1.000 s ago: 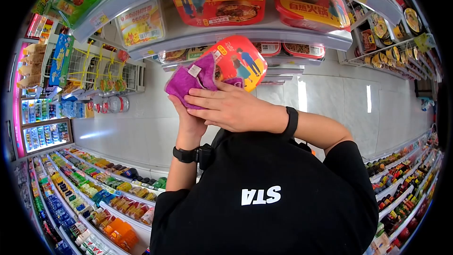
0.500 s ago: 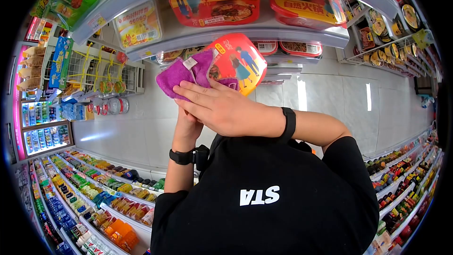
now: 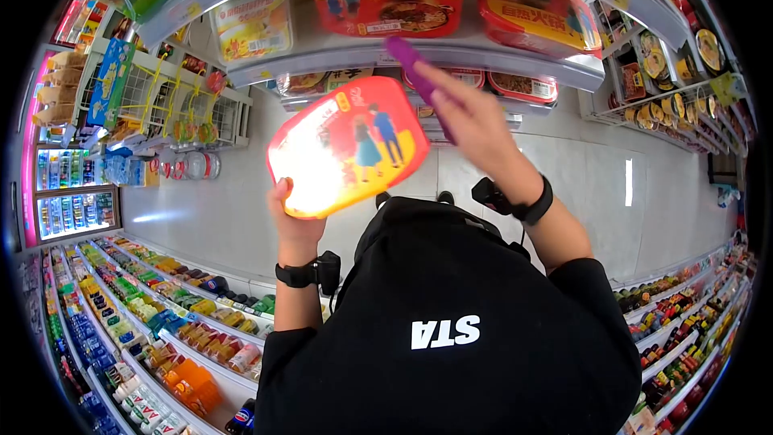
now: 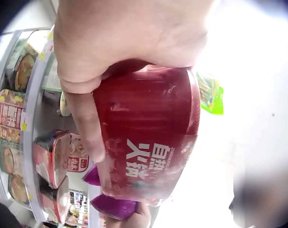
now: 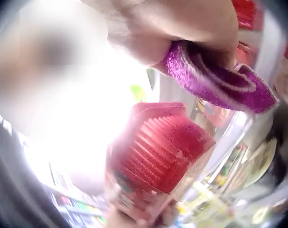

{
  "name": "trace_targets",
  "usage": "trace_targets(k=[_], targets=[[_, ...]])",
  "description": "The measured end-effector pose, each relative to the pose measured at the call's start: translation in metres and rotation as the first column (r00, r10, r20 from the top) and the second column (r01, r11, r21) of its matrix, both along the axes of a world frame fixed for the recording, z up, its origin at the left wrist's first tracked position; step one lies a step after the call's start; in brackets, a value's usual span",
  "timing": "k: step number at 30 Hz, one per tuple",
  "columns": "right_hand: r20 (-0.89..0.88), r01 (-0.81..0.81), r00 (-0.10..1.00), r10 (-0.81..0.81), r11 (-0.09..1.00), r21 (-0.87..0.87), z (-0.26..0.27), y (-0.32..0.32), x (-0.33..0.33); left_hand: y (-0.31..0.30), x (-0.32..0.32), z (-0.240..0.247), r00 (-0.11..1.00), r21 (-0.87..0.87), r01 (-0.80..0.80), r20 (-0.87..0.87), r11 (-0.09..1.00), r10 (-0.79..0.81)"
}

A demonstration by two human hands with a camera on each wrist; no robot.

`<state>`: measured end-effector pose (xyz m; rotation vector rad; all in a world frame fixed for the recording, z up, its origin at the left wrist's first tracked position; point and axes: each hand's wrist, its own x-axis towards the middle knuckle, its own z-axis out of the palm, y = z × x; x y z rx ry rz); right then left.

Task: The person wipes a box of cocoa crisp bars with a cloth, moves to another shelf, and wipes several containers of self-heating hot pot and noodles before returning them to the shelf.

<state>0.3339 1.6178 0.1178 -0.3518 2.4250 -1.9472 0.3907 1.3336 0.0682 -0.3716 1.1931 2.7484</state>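
My left hand [image 3: 296, 224] grips a red-and-yellow self-heating hot pot box [image 3: 374, 141] by its near left end, with the thumb at the rim. The lid faces up, and glare washes out its left half. In the left wrist view the ribbed red side of the box [image 4: 144, 109] shows beneath the hand [image 4: 129, 35]. To the right of the box, my right hand [image 3: 483, 133] holds a folded purple cloth [image 3: 405, 56], apart from the lid. The cloth [image 5: 206, 85] hangs out from under the fingers in the right wrist view.
Ahead is a shelf [image 3: 451, 60] with similar hot pot boxes [image 3: 386, 0] and a pale yellow package [image 3: 254, 22]. A wire rack [image 3: 169, 109] stands at left, with large water bottles [image 3: 193, 165] on the floor. Drink shelves [image 3: 161, 314] run behind the person.
The right hand has lifted the purple cloth off the box and swung to the right. The box has shifted left and nearer, its whole lid now showing.
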Motion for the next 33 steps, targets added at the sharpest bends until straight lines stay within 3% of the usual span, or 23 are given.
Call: trace_targets(k=[2,3,5,6,8,10,12,14,15,16,18,19,20,22,23,25,27,28,29,31,32,33], targets=[[0.176,-0.039,0.976,0.129,0.897,-0.441,-0.001,0.001,-0.007,-0.007,0.000,0.005,0.959,0.140,0.282,-0.079,0.949,-0.273],[0.176,-0.034,0.977,0.124,0.894,-0.447,-0.001,-0.005,-0.006,-0.004,-0.002,0.008,0.963,0.125,0.270,-0.028,0.955,-0.268],[-0.103,-0.248,0.969,0.226,0.861,-0.444,0.000,-0.028,-0.007,0.002,-0.002,0.007,0.966,0.168,0.252,0.017,0.953,-0.259],[-0.106,-0.249,0.969,0.225,0.860,-0.446,0.000,-0.035,-0.009,0.004,-0.002,0.006,0.968,0.213,0.226,0.057,0.951,-0.243],[-0.293,-0.245,0.945,0.148,0.912,-0.328,-0.004,-0.045,-0.013,0.009,-0.003,0.004,0.970,0.252,0.228,0.023,0.941,-0.241],[-0.309,-0.252,0.938,0.157,0.921,-0.297,-0.005,-0.052,-0.007,0.015,-0.001,0.005,0.991,0.276,0.090,0.074,0.957,-0.114],[-0.464,-0.173,0.878,0.118,0.982,-0.079,-0.004,-0.057,0.002,0.016,-0.001,0.008,0.991,0.259,0.072,0.092,0.963,-0.099],[-0.599,-0.204,0.766,0.235,0.972,0.120,-0.011,-0.067,0.010,0.020,-0.002,0.010,0.990,0.315,0.073,0.095,0.946,-0.108],[-0.620,-0.247,0.702,0.351,0.936,0.251,-0.018,-0.075,0.016,0.021,-0.003,0.008,0.986,0.458,0.164,-0.049,0.874,-0.160],[-0.623,-0.275,0.631,0.462,0.884,0.378,-0.022,-0.081,0.022,0.026,-0.001,0.007,0.995,0.378,-0.015,0.094,0.926,-0.023],[-0.648,-0.314,0.519,0.556,0.830,0.461,-0.022,-0.086,0.029,0.033,0.000,0.008,0.998,0.103,-0.040,-0.046,0.994,0.045],[-0.673,-0.268,0.465,0.575,0.816,0.512,-0.025,-0.087,0.031,0.034,0.004,0.013,0.999,-0.072,0.002,-0.049,0.997,-0.005],[-0.674,-0.261,0.466,0.573,0.817,0.514,-0.024,-0.084,0.029,0.031,0.000,0.016,0.995,0.054,0.023,-0.100,0.998,-0.018],[-0.715,-0.207,0.430,0.550,0.832,0.515,-0.018,-0.074,0.029,0.033,0.001,0.021,0.982,-0.081,0.055,-0.178,0.995,-0.068],[-0.712,-0.157,0.431,0.554,0.823,0.546,-0.012,-0.065,0.029,0.034,0.001,0.027,0.981,-0.078,0.055,-0.179,0.995,-0.068],[-0.705,-0.135,0.491,0.512,0.844,0.519,-0.013,-0.057,0.030,0.030,0.003,0.037,0.998,0.234,0.055,0.015,0.971,-0.061],[-0.695,-0.109,0.550,0.463,0.865,0.490,-0.012,-0.055,0.030,0.016,0.005,0.019,0.988,0.300,0.152,-0.049,0.942,-0.144],[-0.713,-0.052,0.603,0.358,0.909,0.413,-0.010,-0.056,0.028,0.011,0.005,0.010,0.968,0.357,0.250,-0.118,0.900,-0.222],[-0.720,0.010,0.648,0.248,0.943,0.334,-0.008,-0.058,0.026,0.020,0.006,0.023,0.987,0.285,0.153,0.008,0.946,-0.162],[-0.726,0.119,0.688,0.024,0.982,0.146,-0.001,-0.061,0.017,0.015,0.009,0.015,0.984,0.294,0.164,0.014,0.942,-0.176],[-0.725,0.123,0.688,0.021,0.982,0.145,-0.001,-0.061,0.011,0.012,0.010,0.010,0.982,0.305,0.172,0.022,0.936,-0.188],[-0.473,-0.089,0.881,0.024,0.989,-0.115,-0.002,-0.060,0.006,0.008,0.008,0.006,0.959,0.322,0.281,-0.076,0.904,-0.272]])
